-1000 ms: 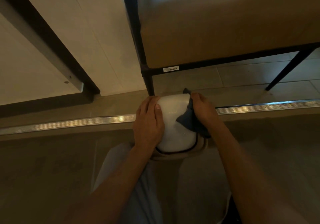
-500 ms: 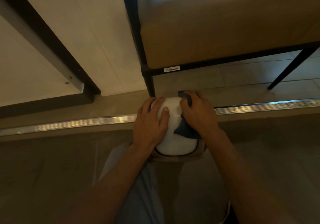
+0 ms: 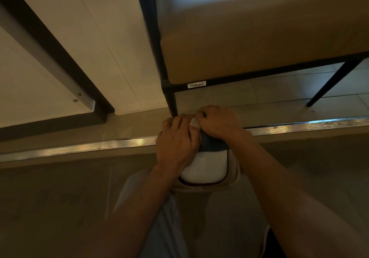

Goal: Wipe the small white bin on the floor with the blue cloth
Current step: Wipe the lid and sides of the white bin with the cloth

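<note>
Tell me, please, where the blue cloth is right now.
In the head view, the cloth lies on top of the white bin, pressed under the right hand, just right of the left hand.

Dim, warm-toned, slightly soft picture; pale glare at top.

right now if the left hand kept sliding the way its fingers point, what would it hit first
Probably the black furniture leg. The left hand lies on the white bin with fingers aimed up and away, and the leg stands just past the fingertips. Depth is unclear, so it might slip off the bin's far edge onto the floor first.
</note>
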The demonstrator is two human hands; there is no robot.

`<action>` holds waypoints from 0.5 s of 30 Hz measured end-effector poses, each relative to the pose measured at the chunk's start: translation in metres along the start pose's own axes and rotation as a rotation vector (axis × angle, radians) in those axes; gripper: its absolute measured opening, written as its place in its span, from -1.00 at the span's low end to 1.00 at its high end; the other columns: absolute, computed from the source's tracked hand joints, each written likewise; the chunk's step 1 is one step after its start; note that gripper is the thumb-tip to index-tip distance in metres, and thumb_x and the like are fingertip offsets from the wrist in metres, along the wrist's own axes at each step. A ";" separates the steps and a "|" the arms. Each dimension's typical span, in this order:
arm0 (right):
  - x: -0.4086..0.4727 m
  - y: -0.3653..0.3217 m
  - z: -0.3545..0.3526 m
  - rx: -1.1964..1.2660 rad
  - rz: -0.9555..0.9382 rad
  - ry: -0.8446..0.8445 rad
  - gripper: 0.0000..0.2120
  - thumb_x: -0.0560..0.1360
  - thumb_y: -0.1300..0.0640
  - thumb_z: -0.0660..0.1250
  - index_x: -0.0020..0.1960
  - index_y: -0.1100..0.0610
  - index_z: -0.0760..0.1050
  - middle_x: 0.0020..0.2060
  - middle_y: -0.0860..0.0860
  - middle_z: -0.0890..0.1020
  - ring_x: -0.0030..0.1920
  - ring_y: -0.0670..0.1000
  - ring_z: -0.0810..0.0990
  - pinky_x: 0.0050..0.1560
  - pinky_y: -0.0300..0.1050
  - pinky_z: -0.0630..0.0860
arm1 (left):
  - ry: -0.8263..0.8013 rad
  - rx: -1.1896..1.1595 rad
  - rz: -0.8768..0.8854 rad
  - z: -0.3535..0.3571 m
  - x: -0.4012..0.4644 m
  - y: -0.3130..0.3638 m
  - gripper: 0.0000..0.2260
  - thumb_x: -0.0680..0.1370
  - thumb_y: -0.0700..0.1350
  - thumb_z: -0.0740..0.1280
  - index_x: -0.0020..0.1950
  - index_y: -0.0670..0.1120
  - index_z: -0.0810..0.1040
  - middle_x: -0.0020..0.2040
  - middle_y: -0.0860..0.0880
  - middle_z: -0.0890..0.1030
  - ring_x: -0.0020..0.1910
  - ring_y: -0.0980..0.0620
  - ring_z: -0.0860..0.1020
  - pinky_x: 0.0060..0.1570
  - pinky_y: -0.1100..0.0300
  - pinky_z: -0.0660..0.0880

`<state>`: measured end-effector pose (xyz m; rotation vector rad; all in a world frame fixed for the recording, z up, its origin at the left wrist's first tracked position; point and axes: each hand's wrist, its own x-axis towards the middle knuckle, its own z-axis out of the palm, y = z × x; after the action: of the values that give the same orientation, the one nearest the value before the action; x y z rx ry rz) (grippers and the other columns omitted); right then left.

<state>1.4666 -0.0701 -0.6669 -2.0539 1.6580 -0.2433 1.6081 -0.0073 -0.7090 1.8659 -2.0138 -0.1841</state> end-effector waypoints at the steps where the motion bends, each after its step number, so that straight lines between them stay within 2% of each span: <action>1: -0.004 -0.003 0.004 -0.031 -0.068 0.050 -0.62 0.61 -0.11 0.05 0.10 0.04 0.57 0.07 0.05 0.62 0.01 0.08 0.57 0.05 -0.03 0.46 | 0.010 -0.007 0.002 0.000 -0.001 0.000 -0.55 0.66 0.09 -0.06 0.39 -0.01 0.46 0.31 0.00 0.54 0.28 -0.08 0.49 0.23 -0.04 0.42; 3: -0.011 -0.005 0.010 -0.042 -0.168 0.148 -0.64 0.62 -0.10 0.07 0.19 0.00 0.57 0.08 0.01 0.63 0.02 0.06 0.58 0.04 -0.05 0.47 | 0.026 -0.025 -0.004 -0.001 -0.002 0.001 -0.56 0.67 0.06 -0.05 0.38 -0.03 0.47 0.30 -0.02 0.55 0.27 -0.09 0.49 0.24 -0.03 0.41; 5: -0.017 0.004 0.010 -0.008 -0.157 0.216 -0.67 0.62 -0.07 0.10 0.15 0.02 0.58 0.04 0.01 0.63 0.00 0.06 0.59 -0.01 -0.07 0.45 | 0.042 -0.041 0.000 -0.004 -0.004 0.003 -0.57 0.66 0.04 -0.03 0.37 -0.07 0.49 0.28 -0.05 0.57 0.25 -0.11 0.49 0.23 -0.04 0.43; 8: -0.021 0.025 -0.002 0.127 0.079 0.131 -0.66 0.64 -0.07 0.07 0.04 0.08 0.55 -0.07 0.06 0.58 -0.08 0.07 0.54 -0.04 -0.03 0.45 | 0.065 -0.071 -0.036 -0.009 -0.006 0.008 -0.57 0.64 0.03 0.01 0.36 -0.09 0.50 0.28 -0.10 0.57 0.26 -0.13 0.48 0.17 -0.05 0.50; 10: -0.022 0.032 -0.005 0.211 0.221 0.079 -0.67 0.65 -0.05 0.04 0.02 0.08 0.51 -0.07 0.12 0.58 -0.10 0.06 0.50 -0.05 -0.04 0.40 | 0.069 -0.066 -0.054 -0.010 -0.007 0.009 -0.58 0.63 0.02 0.03 0.36 -0.10 0.49 0.28 -0.11 0.57 0.27 -0.13 0.47 0.14 -0.05 0.52; 11: -0.022 0.032 -0.002 0.259 0.235 0.096 -0.68 0.65 -0.03 0.04 0.03 0.09 0.52 -0.04 0.14 0.60 -0.09 0.07 0.51 -0.03 -0.05 0.40 | 0.071 -0.063 -0.059 -0.010 -0.007 0.009 -0.58 0.64 0.02 0.03 0.37 -0.10 0.49 0.28 -0.12 0.57 0.27 -0.14 0.47 0.14 -0.05 0.52; 15: -0.040 0.031 0.018 0.557 -0.020 0.311 -0.71 0.65 0.07 0.15 0.25 0.10 0.56 0.13 0.03 0.59 0.10 -0.04 0.53 0.14 -0.13 0.45 | 0.067 -0.071 -0.067 -0.011 -0.008 0.012 -0.58 0.64 0.02 0.04 0.38 -0.09 0.49 0.30 -0.11 0.56 0.29 -0.14 0.46 0.16 -0.05 0.52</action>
<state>1.4372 -0.0322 -0.6911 -1.6622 1.5113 -0.9569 1.6011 0.0040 -0.6965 1.8715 -1.8776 -0.2061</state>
